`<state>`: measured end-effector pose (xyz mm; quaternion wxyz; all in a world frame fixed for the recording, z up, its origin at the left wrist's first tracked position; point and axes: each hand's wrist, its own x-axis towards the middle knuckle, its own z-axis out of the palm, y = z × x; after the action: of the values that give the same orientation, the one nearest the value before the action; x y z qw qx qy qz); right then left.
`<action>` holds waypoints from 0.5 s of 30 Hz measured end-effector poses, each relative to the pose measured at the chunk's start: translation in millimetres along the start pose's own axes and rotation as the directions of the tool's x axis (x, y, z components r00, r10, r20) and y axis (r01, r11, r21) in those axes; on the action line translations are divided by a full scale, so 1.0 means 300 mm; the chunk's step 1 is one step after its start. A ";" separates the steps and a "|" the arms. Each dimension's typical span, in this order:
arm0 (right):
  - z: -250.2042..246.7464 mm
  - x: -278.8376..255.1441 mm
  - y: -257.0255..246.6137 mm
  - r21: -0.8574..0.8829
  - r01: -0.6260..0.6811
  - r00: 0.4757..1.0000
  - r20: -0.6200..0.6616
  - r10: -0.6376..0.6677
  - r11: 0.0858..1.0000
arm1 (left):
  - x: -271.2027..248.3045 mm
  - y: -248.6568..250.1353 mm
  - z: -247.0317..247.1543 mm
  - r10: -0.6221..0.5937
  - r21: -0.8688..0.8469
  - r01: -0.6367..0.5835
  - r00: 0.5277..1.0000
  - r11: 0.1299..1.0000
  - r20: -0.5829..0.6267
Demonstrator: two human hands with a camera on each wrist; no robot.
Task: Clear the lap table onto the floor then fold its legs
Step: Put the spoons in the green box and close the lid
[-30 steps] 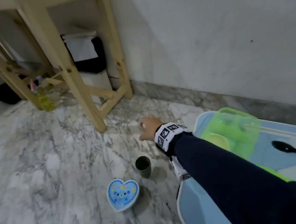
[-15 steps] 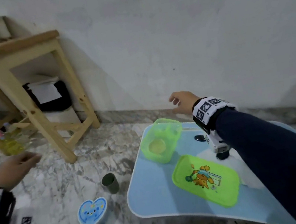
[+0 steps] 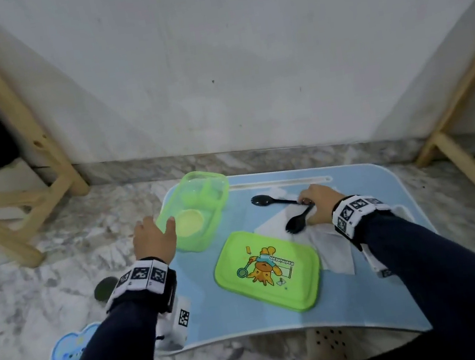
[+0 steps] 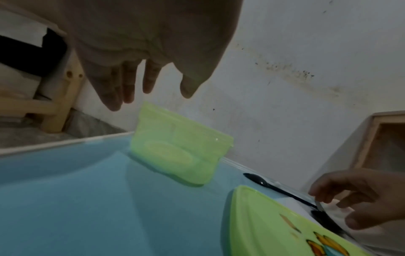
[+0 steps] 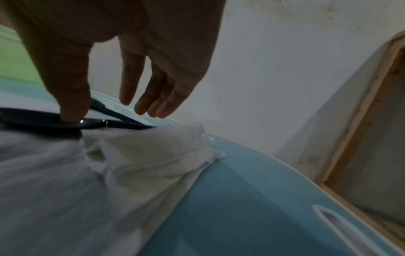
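Note:
On the floor stands the blue lap table (image 3: 208, 318). It carries an open green lunch box (image 3: 195, 214) (image 4: 181, 155), its green cartoon lid (image 3: 268, 271), two black sporks (image 3: 274, 202) (image 5: 122, 125) and a white napkin (image 3: 332, 247) (image 5: 136, 155). My left hand (image 3: 159, 221) (image 4: 153, 98) hovers open just over the box's near left corner, fingers spread. My right hand (image 3: 306, 200) (image 5: 109, 114) is over the crossed spork handles. Its thumb presses on one handle and the other fingers stay straight above them.
On the marble floor left of the table are a dark green cup (image 3: 105, 289) and a blue heart-shaped box (image 3: 67, 350). Wooden table legs (image 3: 37, 143) stand at the left, a wooden frame (image 3: 467, 124) at the right, the wall close behind.
My right hand left the floor by the cup, swung back over the table and came down on the spork handles. My left hand came in to the lunch box.

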<state>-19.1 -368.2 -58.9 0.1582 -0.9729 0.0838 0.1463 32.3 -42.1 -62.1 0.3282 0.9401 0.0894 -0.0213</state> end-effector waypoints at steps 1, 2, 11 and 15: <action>0.011 0.011 -0.001 -0.010 0.021 1.000 0.008 -0.021 1.000 | 0.003 -0.002 0.015 -0.005 -0.009 0.005 1.000 1.000 0.007; 0.021 0.023 -0.003 -0.030 0.039 0.999 0.019 -0.039 0.999 | 0.006 -0.005 0.025 -0.003 -0.017 0.003 1.000 1.000 0.020; 0.037 0.096 -0.006 -0.035 0.067 0.998 -0.018 -0.068 0.997 | 0.034 -0.034 0.040 0.048 -0.110 -0.044 0.998 0.993 0.037; 0.042 0.118 -0.008 0.055 0.037 0.999 -0.001 -0.037 0.998 | 0.047 -0.041 0.029 0.033 -0.124 -0.036 0.999 0.992 -0.025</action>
<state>11.7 -365.9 -80.7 0.1876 -0.9696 0.0697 0.1409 44.2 -35.8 -78.0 0.3852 0.9195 0.0781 0.0005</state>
